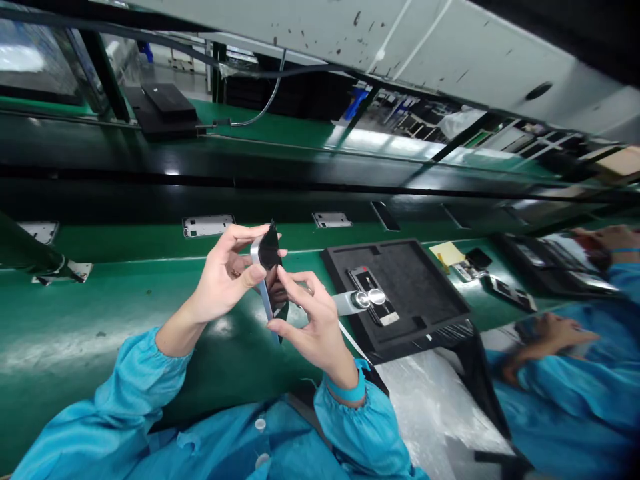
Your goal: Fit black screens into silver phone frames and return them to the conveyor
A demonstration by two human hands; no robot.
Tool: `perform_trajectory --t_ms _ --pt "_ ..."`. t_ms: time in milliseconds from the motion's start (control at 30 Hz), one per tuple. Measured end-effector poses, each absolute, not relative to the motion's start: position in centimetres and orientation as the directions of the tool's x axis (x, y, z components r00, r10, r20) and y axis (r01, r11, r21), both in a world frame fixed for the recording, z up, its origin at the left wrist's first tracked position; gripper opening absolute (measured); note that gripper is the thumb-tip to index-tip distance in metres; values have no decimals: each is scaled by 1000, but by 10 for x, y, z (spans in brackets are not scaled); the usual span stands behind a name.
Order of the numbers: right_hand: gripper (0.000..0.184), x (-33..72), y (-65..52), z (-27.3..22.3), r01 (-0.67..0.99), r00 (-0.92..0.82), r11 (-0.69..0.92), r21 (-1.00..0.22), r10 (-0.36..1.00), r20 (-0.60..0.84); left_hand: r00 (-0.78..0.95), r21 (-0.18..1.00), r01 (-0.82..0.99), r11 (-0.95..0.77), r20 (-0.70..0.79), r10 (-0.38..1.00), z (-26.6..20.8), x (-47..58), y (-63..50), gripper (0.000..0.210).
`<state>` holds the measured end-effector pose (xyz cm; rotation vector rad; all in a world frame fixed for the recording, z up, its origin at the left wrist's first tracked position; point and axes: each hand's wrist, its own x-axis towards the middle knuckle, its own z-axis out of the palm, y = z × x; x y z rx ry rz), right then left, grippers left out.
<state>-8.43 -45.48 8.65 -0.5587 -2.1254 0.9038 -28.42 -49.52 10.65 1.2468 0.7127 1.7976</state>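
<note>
My left hand [227, 270] grips a smartphone [267, 283] by its upper part, thumb on one edge and fingers behind. The phone stands tilted on edge, showing a glossy dark face and a silver-blue frame. From the other side, my right hand [315, 317] pinches its lower part, with the thumb at the bottom edge and the fingertips against the dark face. Just beyond my right hand is a grey cylindrical object [347, 303] with shiny round ends; its kind is unclear. It overlaps a black foam tray [415, 320], where a phone-shaped part [367, 283] lies.
Several phone housings, including a pale one [207, 226] and another [333, 220], lie along the dark conveyor line behind the green bench [100, 313]. Yellow paper [447, 255] and small parts sit right of the tray. A co-worker's hand [560, 333] is at the right.
</note>
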Motion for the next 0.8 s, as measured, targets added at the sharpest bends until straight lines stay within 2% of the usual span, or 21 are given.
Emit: perform_trajectory --t_ms 133,267,333,433,500,600,800 --pt "69 -90 -450 79 91 -634 688 -720 598 491 -173 809 -330 -486 454 874 105 -279 -497 47" --pt "60 -99 -453 67 95 -622 671 -736 617 482 -285 792 -442 -422 322 903 101 -265 -494 56" --pt "65 -102 -456 66 91 -595 634 -768 653 469 -316 772 -506 -385 250 915 100 -259 -492 60" --pt "78 -103 -456 77 19 -475 483 -876 775 417 -218 775 -558 -297 209 953 100 -253 -493 69" --pt "77 -102 -453 89 -32 -480 320 -947 826 295 -144 808 -528 -260 216 966 103 -249 -496 69" --pt "75 -99 -449 105 -38 -570 159 -987 807 152 -132 855 -454 -250 213 968 107 -245 -503 60" --pt "67 -103 -441 103 -68 -549 186 -980 813 193 -239 901 -222 -374 321 916 105 -242 -506 50"
